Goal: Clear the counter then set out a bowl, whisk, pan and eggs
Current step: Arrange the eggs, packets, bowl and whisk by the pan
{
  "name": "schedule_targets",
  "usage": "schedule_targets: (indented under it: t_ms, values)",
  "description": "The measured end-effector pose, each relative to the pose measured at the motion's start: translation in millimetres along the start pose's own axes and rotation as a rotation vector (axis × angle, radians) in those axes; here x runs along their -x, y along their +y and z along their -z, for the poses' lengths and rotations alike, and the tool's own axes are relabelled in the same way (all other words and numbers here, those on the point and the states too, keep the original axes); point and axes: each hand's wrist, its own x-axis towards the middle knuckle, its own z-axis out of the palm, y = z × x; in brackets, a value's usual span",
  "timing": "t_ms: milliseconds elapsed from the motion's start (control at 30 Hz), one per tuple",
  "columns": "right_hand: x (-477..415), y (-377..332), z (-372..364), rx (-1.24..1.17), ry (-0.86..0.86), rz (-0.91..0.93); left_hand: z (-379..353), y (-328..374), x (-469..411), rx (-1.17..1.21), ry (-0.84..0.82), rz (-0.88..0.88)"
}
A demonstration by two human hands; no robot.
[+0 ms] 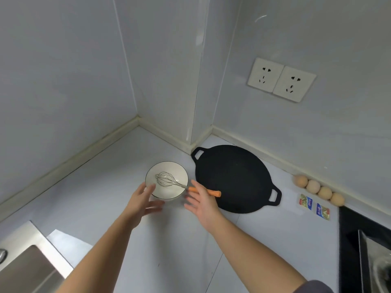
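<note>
A white bowl point(169, 176) with a dark rim stands on the pale counter point(101, 199). A wire whisk point(167, 179) lies in it, its orange handle point(212, 193) sticking out right over the flat black pan point(232, 178). Several eggs point(319, 187) lie in a row along the wall at the right. My left hand point(140, 201) hovers at the bowl's near left side with fingers spread, holding nothing. My right hand point(202, 203) is at the bowl's near right side, fingers straight, in front of the whisk handle; I cannot tell whether it touches it.
Two small foil packets point(314, 206) lie near the eggs. A steel sink point(25, 263) is at the lower left and a black hob point(364, 246) with a metal pot at the lower right. Two wall sockets point(281, 79) sit above the pan.
</note>
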Motion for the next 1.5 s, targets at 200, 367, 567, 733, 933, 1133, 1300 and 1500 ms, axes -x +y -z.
schedule_targets:
  t_ms: [200, 367, 567, 733, 933, 1133, 1300, 1500]
  values:
    - [10, -10, 6, 0.040, 0.009, 0.054, -12, 0, 6, -0.008, 0.067, -0.002]
    - [39, -18, 50, 0.026, 0.062, 0.118, -52, 1, 29, -0.066, -0.010, -0.043]
    - [88, -35, 135, -0.188, 0.190, 0.160, -138, -5, 56, -0.151, -0.185, -0.079]
    - [139, -51, 222, -0.264, 0.315, 0.218, -232, -27, 88, -0.175, -0.355, -0.052]
    - [178, -52, 301, -0.335, 0.446, 0.219, -311, -65, 117, -0.143, -0.416, 0.036]
    - [191, -48, 349, -0.346, 0.494, 0.185, -352, -92, 130, -0.142, -0.431, 0.102]
    - [183, -46, 370, -0.352, 0.497, 0.146, -370, -106, 132, -0.122, -0.368, 0.123]
    - [174, -51, 384, -0.290, 0.470, 0.137, -375, -112, 135, -0.132, -0.333, 0.109]
